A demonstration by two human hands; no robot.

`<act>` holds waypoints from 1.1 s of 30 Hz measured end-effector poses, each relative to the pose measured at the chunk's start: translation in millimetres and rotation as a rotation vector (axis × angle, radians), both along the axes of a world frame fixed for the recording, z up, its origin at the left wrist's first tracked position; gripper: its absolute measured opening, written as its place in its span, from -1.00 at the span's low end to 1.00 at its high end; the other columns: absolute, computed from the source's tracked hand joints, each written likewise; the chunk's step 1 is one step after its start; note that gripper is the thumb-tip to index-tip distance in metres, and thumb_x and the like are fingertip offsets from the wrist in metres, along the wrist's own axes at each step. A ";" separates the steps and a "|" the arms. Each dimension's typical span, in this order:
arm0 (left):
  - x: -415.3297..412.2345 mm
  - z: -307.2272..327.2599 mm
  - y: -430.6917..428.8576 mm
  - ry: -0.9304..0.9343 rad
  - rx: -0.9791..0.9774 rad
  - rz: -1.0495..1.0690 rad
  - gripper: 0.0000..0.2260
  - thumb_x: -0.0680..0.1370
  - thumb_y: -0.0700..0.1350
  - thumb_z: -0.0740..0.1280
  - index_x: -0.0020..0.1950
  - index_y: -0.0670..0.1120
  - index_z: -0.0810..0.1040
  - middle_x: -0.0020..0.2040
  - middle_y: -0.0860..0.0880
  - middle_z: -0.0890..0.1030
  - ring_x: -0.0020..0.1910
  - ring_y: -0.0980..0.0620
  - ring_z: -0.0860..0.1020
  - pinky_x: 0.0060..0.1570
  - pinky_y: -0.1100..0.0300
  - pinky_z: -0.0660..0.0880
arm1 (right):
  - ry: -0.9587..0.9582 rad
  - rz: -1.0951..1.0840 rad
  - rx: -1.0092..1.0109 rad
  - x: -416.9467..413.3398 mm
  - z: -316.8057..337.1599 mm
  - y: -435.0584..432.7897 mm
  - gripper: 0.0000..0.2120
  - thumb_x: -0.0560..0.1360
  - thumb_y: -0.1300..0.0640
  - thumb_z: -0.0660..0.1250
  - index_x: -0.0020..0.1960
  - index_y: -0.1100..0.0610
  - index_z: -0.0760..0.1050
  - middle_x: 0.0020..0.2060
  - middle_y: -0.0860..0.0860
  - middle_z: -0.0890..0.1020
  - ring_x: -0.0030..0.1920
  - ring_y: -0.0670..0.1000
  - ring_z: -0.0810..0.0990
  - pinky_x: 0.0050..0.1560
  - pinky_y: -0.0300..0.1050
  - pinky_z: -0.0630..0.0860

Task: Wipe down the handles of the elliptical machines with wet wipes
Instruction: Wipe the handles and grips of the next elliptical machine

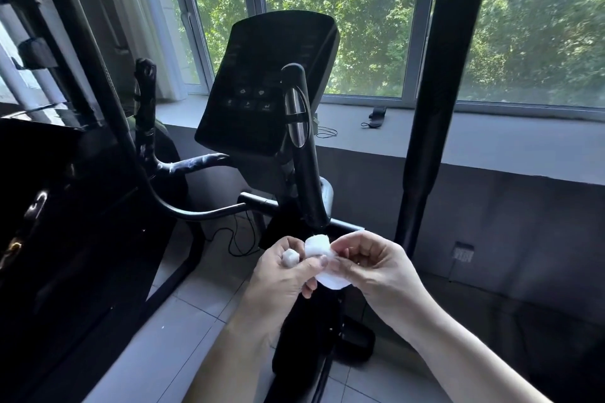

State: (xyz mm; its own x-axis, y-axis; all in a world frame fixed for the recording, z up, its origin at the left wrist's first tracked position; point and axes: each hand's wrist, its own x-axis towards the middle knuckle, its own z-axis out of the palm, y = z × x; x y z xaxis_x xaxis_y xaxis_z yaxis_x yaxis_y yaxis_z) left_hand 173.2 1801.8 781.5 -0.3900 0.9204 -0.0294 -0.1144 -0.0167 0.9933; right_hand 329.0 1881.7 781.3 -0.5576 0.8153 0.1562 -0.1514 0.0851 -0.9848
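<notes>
A white wet wipe (319, 250) is bunched between both hands low in the middle of the view. My left hand (284, 275) pinches its left end, and a small white wad shows between the fingers. My right hand (376, 267) pinches the right side of the wipe. Just above the hands rises the machine's black right handle (306, 170) with a silver sensor plate. The left handle (145, 98), wrapped in worn tape, stands farther left. Between them sits the black console (262, 82).
A thick black upright bar (435, 114) stands to the right. Another dark machine (59, 206) fills the left side. A window sill (491, 137) behind holds a small black device with a cord. The floor is light tile, and cables lie under the console.
</notes>
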 end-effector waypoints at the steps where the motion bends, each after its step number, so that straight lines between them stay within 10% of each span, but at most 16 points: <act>1: -1.1 -0.7 -0.1 0.008 0.003 -0.006 -0.68 0.37 -0.08 0.55 -0.03 -0.13 0.48 -0.37 -0.04 0.51 -0.38 0.02 0.46 -0.29 0.12 0.42 | -0.010 0.000 0.003 0.5 -0.9 0.5 -0.82 0.36 0.15 0.61 -0.06 0.10 0.70 -0.24 0.02 0.67 -0.20 -0.05 0.62 -0.11 -0.19 0.56; 5: -9.3 -0.5 -3.9 0.018 0.052 -0.050 -0.60 0.41 -0.04 0.60 0.19 -0.07 0.59 -0.31 -0.02 0.53 -0.32 0.05 0.48 -0.26 0.15 0.46 | 0.004 -0.014 -0.027 3.9 -2.8 3.9 -0.82 0.47 0.33 0.53 -0.02 0.09 0.73 -0.28 -0.02 0.63 -0.24 -0.11 0.59 -0.15 -0.29 0.54; 12: -5.7 10.1 -10.4 -0.023 0.036 -0.117 -0.70 0.60 0.14 0.38 -0.01 -0.10 0.67 -0.16 -0.17 0.58 -0.18 -0.09 0.47 -0.18 0.14 0.46 | 0.034 -0.043 0.016 1.8 1.9 3.4 -0.90 0.52 0.30 0.50 -0.12 0.14 0.71 -0.18 0.25 0.69 -0.18 0.06 0.64 -0.08 -0.05 0.56; 17: -10.1 6.9 -8.3 -0.082 0.036 0.003 -0.60 0.53 0.18 0.44 -0.22 -0.10 0.43 -0.33 -0.09 0.39 -0.33 -0.02 0.36 -0.19 0.18 0.42 | 0.043 -0.084 -0.018 1.7 -0.3 1.6 -0.93 0.54 0.36 0.46 -0.10 0.25 0.68 -0.21 0.05 0.72 -0.15 -0.04 0.67 0.01 -0.07 0.60; 23: 2.3 6.1 -5.3 -0.171 0.034 0.110 -0.62 0.63 0.08 0.31 0.08 -0.27 0.57 -0.01 -0.27 0.72 -0.02 -0.19 0.70 0.10 -0.05 0.59 | 0.058 -0.127 -0.112 -7.1 -6.7 -11.1 -0.97 0.54 0.24 0.49 -0.02 0.17 0.70 -0.13 0.17 0.72 -0.10 0.10 0.68 0.09 0.18 0.65; 29: 4.7 8.3 -9.8 -0.019 0.029 0.051 -0.68 0.58 0.06 0.41 -0.05 -0.17 0.43 -0.35 0.04 0.59 -0.30 0.07 0.62 -0.11 0.12 0.56 | -0.015 -0.119 -0.026 -5.4 -5.8 -23.7 -0.76 0.49 0.14 0.55 0.13 0.08 0.60 0.02 -0.08 0.74 0.07 -0.07 0.72 0.07 -0.13 0.65; 33: 4.5 11.7 -11.3 0.021 0.023 0.018 -0.68 0.70 -0.02 0.25 0.08 -0.31 0.47 -0.12 -0.27 0.70 -0.16 -0.10 0.66 -0.10 0.11 0.58 | -0.074 -0.058 0.027 -5.3 1.3 -27.1 -0.82 0.49 0.11 0.56 0.02 0.12 0.62 -0.05 -0.05 0.75 -0.03 -0.03 0.76 -0.06 -0.20 0.65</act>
State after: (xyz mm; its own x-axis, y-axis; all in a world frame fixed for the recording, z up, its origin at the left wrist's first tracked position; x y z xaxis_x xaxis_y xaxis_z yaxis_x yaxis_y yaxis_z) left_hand 177.6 1790.5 793.2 -0.4065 0.9136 0.0001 -0.0925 -0.0413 0.9949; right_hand 323.7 1854.6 782.6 -0.5204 0.8426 0.1385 -0.0726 0.1179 -0.9904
